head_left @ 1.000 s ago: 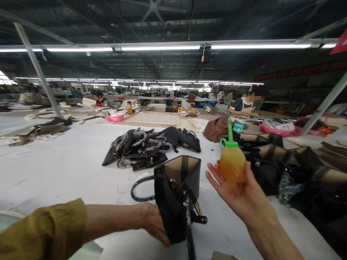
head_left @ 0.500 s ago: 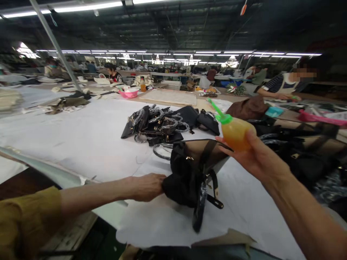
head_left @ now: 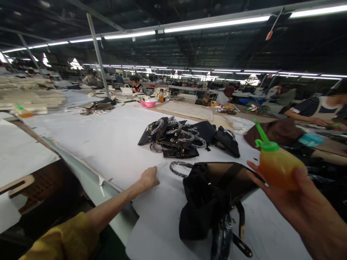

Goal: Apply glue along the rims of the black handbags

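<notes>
My right hand (head_left: 303, 202) holds a soft squeeze bottle (head_left: 282, 167) of amber liquid, its green spout pointing up and to the left. Below and left of that hand a black handbag (head_left: 200, 202) lies on the white-covered table (head_left: 103, 144), its brown inside showing at the opening. One handle of the bag, wrapped in clear plastic, reaches out to the left; another hangs toward me. My left hand (head_left: 149, 177) is over the white surface, left of the bag and apart from it. Its fingers are curled closed, and whatever they pinch, if anything, is hidden.
A heap of black handbags (head_left: 176, 139) with plastic-wrapped handles lies beyond the bag. Behind it is a pink bowl (head_left: 148, 104). A second green-spouted bottle (head_left: 24, 112) lies far left beside stacked pale pieces (head_left: 40, 97). A co-worker (head_left: 317, 110) is at the right.
My left hand has come away from the bag's left side. My right hand still holds the bottle, now further right in view. The view has swung left.
</notes>
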A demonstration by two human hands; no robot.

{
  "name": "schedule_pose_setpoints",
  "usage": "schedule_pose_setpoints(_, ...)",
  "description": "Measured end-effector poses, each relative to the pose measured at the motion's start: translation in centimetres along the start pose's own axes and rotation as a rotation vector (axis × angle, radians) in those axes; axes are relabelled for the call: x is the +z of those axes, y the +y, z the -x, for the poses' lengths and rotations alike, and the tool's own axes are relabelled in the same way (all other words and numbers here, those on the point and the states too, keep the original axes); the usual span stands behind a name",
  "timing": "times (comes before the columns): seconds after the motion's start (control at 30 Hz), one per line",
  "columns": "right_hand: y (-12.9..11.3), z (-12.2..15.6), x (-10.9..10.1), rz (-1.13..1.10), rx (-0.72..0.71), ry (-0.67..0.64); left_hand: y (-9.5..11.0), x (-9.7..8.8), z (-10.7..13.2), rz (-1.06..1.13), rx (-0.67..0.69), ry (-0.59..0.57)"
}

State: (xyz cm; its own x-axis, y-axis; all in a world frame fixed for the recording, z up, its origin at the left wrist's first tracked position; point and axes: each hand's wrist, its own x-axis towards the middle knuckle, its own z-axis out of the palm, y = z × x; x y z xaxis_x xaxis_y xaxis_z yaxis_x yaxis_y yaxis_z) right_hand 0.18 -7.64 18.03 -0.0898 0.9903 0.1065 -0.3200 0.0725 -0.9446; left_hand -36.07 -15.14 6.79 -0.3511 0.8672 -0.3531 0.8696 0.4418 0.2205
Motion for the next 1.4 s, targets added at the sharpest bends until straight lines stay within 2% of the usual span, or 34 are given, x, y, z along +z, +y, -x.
schedule_pose_setpoints(0.17, -0.6, 0.9, 1.0, -0.083, 0.001, 0.113, -0.3, 0.3, -4.0, 0.119, 0.004, -0.032)
schedule_pose_setpoints(0.37, -1.4, 2.3, 2.7, -0.096, 0.024, 0.171, 3.3, 0.3, -8.4, 0.145, 0.052, 0.068)
schedule_pose_setpoints(0.5, -1.3, 2.4, 2.5, -0.135, 0.013, 0.168, 5.0, 0.5, -9.2, 0.112, 0.096, 0.139)
schedule_pose_setpoints(0.63, -1.2, 2.3, 1.9, -0.224, 0.048, 0.166, 5.5, -0.5, -7.3, 0.095, 0.172, 0.235)
schedule_pose_setpoints(0.73, -1.2, 2.1, 1.7, -0.267, 0.072, 0.158, 6.5, -3.0, -3.9, 0.129, 0.272, 0.353)
schedule_pose_setpoints(0.8, -1.2, 2.0, 1.6, -0.277, 0.072, 0.154, 7.9, -5.0, -0.7, 0.201, 0.407, 0.418)
schedule_pose_setpoints(0.83, -1.2, 2.0, 1.7, -0.279, 0.069, 0.154, 8.8, -6.1, 1.0, 0.333, 0.587, 0.453)
schedule_pose_setpoints(0.87, -1.2, 2.0, 1.7, -0.283, 0.067, 0.153, 9.9, -7.0, 2.6, 0.428, 0.789, 0.443)
schedule_pose_setpoints(0.9, -1.2, 2.1, 1.8, -0.288, 0.065, 0.154, 11.1, -7.9, 4.0, 0.447, 0.993, 0.343)
schedule_pose_setpoints(0.93, -1.2, 2.1, 1.8, -0.292, 0.064, 0.155, 12.2, -8.5, 5.1, 0.433, 1.125, 0.235)
schedule_pose_setpoints(1.0, -1.4, 2.4, 1.9, -0.299, 0.065, 0.156, 14.3, -9.3, 6.2, 0.318, 1.234, 0.090)
schedule_pose_setpoints(1.07, -1.6, 2.8, 1.8, -0.306, 0.074, 0.157, 15.8, -9.2, 6.3, 0.125, 1.123, 0.072)
schedule_pose_setpoints(1.17, -1.9, 3.4, 1.5, -0.323, 0.088, 0.163, 16.8, -8.2, 5.6, -0.099, 0.760, 0.197)
schedule_pose_setpoints(1.23, -2.0, 3.6, 1.5, -0.338, 0.095, 0.163, 17.3, -7.3, 5.2, -0.127, 0.584, 0.295)
schedule_pose_setpoints(1.4, -2.2, 3.9, 1.9, -0.363, 0.100, 0.163, 18.8, -5.4, 4.1, -0.055, 0.460, 0.449)
